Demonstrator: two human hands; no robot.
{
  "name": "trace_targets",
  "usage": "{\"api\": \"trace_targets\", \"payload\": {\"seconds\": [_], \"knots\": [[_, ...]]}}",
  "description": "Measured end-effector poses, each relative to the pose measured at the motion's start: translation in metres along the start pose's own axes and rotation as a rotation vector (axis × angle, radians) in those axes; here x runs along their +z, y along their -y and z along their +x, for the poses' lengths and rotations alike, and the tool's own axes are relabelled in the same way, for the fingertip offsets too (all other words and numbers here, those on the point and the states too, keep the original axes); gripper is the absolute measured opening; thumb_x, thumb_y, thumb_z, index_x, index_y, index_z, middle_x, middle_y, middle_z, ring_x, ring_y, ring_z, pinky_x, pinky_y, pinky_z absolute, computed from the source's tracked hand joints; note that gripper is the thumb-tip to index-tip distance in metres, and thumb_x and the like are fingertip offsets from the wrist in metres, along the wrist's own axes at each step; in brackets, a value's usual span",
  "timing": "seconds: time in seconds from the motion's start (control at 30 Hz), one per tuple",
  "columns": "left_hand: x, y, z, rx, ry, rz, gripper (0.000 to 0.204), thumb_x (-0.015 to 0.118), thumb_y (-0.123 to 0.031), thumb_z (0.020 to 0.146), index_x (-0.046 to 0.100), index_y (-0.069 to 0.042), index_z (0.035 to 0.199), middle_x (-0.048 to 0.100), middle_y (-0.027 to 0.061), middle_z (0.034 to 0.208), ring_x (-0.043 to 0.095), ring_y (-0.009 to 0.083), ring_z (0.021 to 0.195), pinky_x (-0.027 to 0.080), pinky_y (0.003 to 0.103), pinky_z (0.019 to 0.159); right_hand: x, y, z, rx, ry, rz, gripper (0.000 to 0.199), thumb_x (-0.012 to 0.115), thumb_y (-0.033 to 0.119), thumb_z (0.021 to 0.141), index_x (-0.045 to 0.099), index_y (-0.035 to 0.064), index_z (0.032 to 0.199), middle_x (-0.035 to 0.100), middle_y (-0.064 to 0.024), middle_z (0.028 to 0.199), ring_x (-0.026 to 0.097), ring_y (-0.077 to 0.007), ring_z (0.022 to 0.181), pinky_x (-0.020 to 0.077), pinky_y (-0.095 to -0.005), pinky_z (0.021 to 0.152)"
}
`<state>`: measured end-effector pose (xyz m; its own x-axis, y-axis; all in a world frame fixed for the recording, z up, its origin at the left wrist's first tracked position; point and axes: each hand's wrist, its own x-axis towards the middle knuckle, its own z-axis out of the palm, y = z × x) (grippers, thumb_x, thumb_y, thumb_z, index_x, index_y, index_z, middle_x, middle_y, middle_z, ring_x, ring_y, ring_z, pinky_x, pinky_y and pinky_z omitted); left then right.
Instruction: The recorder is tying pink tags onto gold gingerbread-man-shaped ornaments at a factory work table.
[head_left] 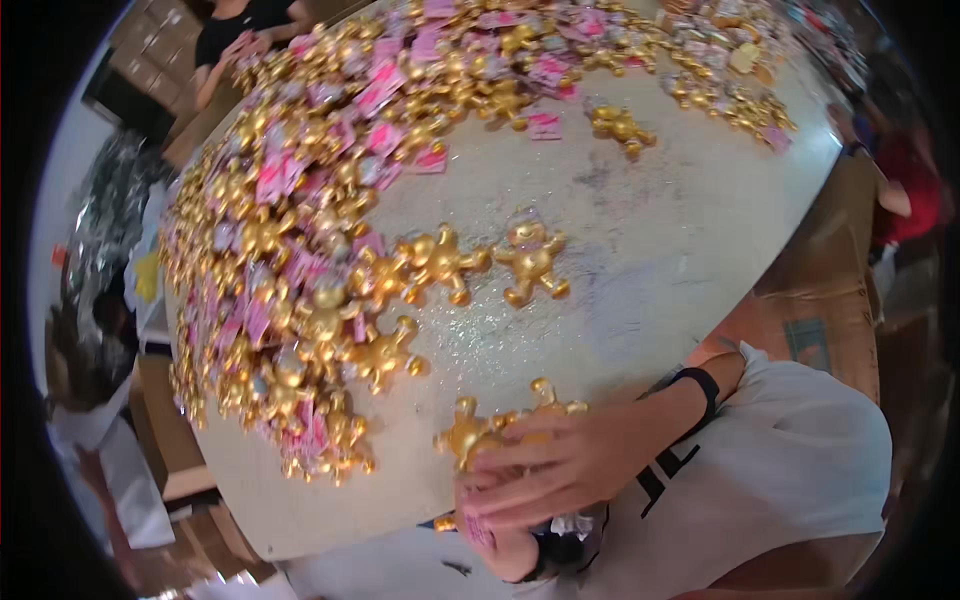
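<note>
We grip a gold bear figurine [478, 430] at the near table [640, 250] edge, right hand [560, 470] pinching it from above, left hand [495, 530] closed beneath; more gold bears [300, 300] heaped beyond

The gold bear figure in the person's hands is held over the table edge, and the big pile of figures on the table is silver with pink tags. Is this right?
Only the colour is wrong. In the head view the pile on the table is gold with pink tags, like the gold bear figure that the right hand and left hand hold.

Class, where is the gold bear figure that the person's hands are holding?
In the head view, the gold bear figure sits low and centre at the table's near edge, gripped by the right hand above the left hand.
</note>
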<state>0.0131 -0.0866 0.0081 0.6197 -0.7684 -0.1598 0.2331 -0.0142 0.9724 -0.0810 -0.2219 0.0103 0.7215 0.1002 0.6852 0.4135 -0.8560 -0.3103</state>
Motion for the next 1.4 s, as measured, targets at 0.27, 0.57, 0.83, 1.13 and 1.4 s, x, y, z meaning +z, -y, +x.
{"api": "trace_targets", "payload": {"seconds": [0.27,0.57,0.83,1.13,1.4], "knots": [[-0.014,0.025,-0.047,-0.063,-0.252,-0.006,0.015,0.044,-0.017,0.092,0.047,-0.005,0.085,0.049,0.0069,0.069,0.044,0.0150,0.056,0.036,0.027,0.050,-0.022,0.020,-0.051,0.084,0.106,0.131,0.030,0.050,0.016,0.090,0.053,0.0111,0.119,0.052,-0.0062,0.125,0.050,-0.0271,0.113,0.0427,-0.0349,0.084],[-0.049,0.073,-0.056,0.191,-0.121,-0.558,0.018,0.045,-0.020,0.092,0.046,-0.005,0.083,0.046,0.0060,0.066,0.042,0.0144,0.055,0.034,0.026,0.048,-0.104,0.014,-0.122,0.944,0.435,-0.184,0.041,0.064,0.022,0.077,0.058,0.0092,0.115,0.054,-0.0061,0.112,0.050,-0.0233,0.099,0.0407,-0.0365,0.080],[-0.059,0.090,-0.062,0.301,-0.010,-0.826,0.021,0.047,-0.023,0.092,0.046,-0.005,0.081,0.043,0.0052,0.064,0.040,0.0140,0.053,0.032,0.026,0.046,-0.091,-0.015,-0.120,0.887,0.730,-0.620,0.065,0.061,0.030,0.079,0.035,0.0101,0.135,0.034,-0.0101,0.137,0.035,-0.0319,0.121,0.0305,-0.0453,0.094],[-0.067,0.097,-0.072,0.345,0.058,-0.965,0.025,0.048,-0.025,0.093,0.045,-0.005,0.079,0.040,0.0044,0.061,0.038,0.0134,0.052,0.030,0.026,0.044,-0.107,-0.053,-0.080,0.603,0.608,-0.371,0.036,0.067,0.016,0.074,0.058,0.0119,0.109,0.054,-0.0021,0.104,0.049,-0.0230,0.099,0.0380,-0.0367,0.086],[-0.075,0.105,-0.081,0.379,0.105,-1.061,0.028,0.049,-0.028,0.093,0.044,-0.005,0.077,0.038,0.0036,0.058,0.036,0.0130,0.050,0.028,0.026,0.042,-0.098,-0.065,-0.075,0.472,0.714,-0.164,0.021,0.067,0.014,0.074,0.064,0.0165,0.094,0.053,-0.0014,0.104,0.046,-0.0238,0.099,0.0389,-0.0354,0.083]]}}
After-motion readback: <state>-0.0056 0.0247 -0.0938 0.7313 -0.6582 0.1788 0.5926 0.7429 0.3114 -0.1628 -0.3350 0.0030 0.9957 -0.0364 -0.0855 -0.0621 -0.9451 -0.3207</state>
